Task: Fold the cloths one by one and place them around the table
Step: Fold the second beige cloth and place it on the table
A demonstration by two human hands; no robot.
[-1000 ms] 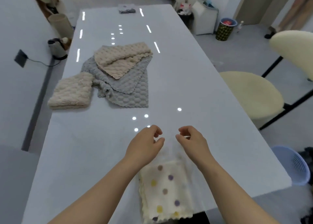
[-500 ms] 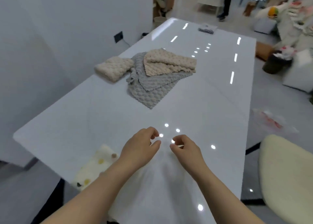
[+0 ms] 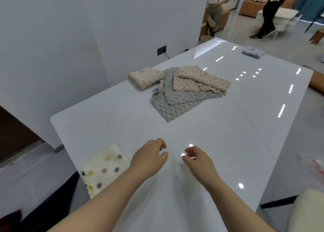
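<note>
My left hand (image 3: 150, 157) and my right hand (image 3: 197, 160) hover side by side over the bare white table (image 3: 219, 135), fingers loosely curled, holding nothing. A folded cream cloth with coloured dots (image 3: 103, 169) lies at the table's near left corner, just left of my left forearm. Farther off, an unfolded grey bubble-textured cloth (image 3: 173, 100) is spread out, with a beige cloth (image 3: 198, 82) lying partly on top of it. A folded beige cloth (image 3: 144, 77) sits beside them at the left edge. A small folded grey-white cloth (image 3: 253, 52) rests at the far end.
A cream chair seat (image 3: 308, 212) stands at the table's near right. A white wall with a black socket (image 3: 161, 50) runs along the left. Two people (image 3: 268, 12) are in the room beyond the far end.
The view has swung round to the left, so the dotted cloth now lies left of my arms instead of under them. Both hands stay empty and close together.
</note>
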